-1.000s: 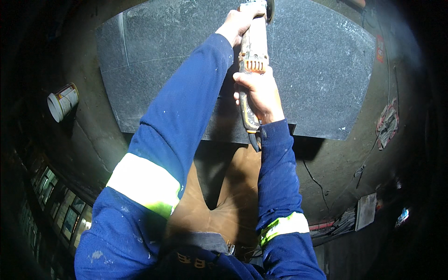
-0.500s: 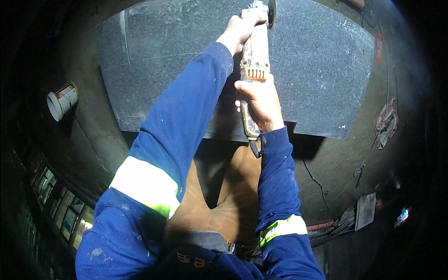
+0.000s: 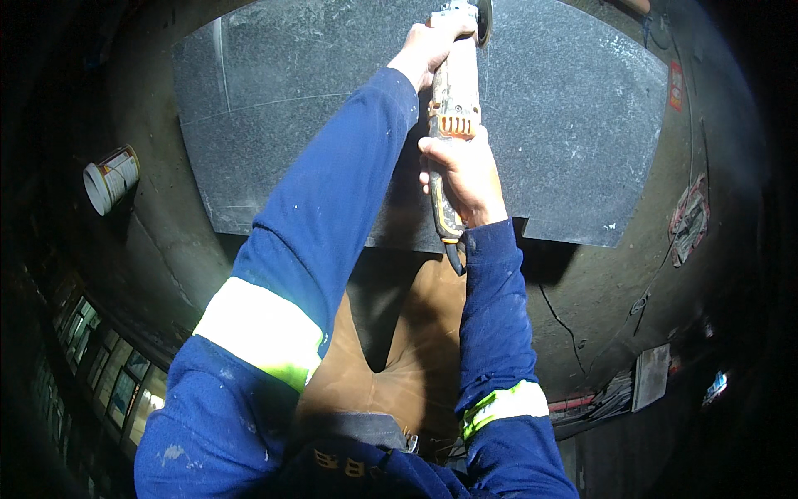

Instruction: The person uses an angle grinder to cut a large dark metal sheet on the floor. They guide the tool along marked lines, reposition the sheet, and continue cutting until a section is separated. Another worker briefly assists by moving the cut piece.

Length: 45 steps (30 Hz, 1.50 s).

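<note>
An angle grinder (image 3: 455,93) with a worn orange and grey body lies lengthwise away from me over a dark grey stone slab (image 3: 307,141). My left hand (image 3: 426,51) is closed around its front end, just beside the disc (image 3: 485,22). Nearer to me, my right hand (image 3: 465,176) wraps the rear handle, from which a black cord runs down. The disc stands on edge at the right of the tool's head, by a thin pale line on the slab. Whether its rim touches the stone I cannot tell.
A white bucket (image 3: 111,180) lies tipped on the floor left of the slab. To the right are a crumpled bag (image 3: 689,220) and a thin cable (image 3: 564,320). Flat pieces (image 3: 651,377) lean at the lower right. The slab has a notch in its near edge.
The grinder and both hands have shifted very slightly away from me along the slab. My grip on the tool is the same.
</note>
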### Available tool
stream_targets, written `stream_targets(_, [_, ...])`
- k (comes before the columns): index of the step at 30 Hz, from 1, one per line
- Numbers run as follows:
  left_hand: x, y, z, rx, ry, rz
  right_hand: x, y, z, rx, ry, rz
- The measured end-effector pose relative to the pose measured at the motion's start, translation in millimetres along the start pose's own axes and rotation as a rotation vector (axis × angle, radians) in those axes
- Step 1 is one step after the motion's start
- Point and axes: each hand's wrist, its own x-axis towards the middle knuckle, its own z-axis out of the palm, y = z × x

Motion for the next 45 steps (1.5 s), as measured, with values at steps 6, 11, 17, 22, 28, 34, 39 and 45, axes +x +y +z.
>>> stream_targets(6, [37.5,-12.1,-10.2,-0.036,-0.123,0.128,12.9,-16.0,4.2,-0.047,-0.022,0.005])
stream_targets(11, [35.9,-11.9,-10.8,-0.069,-0.137,0.114,14.5,-11.8,-1.7,-0.029,-0.082,0.028])
stream_targets(17, [-22.9,5.9,9.1,0.02,0.072,-0.11,-9.3,3.5,-5.2,0.018,-0.023,0.023])
stream_targets(22, [-34.9,5.9,6.1,0.018,0.084,-0.13,-20.4,6.4,-1.3,-0.005,0.009,0.051])
stream_targets(28, [-35.6,4.9,6.2,-0.015,0.096,-0.154,-22.6,8.6,-2.7,-0.012,0.013,0.033])
stream_targets(34, [-18.3,7.1,4.0,-0.001,0.059,-0.124,-10.2,0.7,0.0,-0.007,0.012,0.039])
stream_targets(39, [1.6,7.3,1.8,-0.012,0.066,-0.089,8.1,-4.9,-2.9,0.014,-0.07,0.015])
stream_targets(45, [-2.1,4.4,7.1,-0.044,0.104,-0.122,2.1,-10.7,0.2,-0.018,-0.006,0.039])
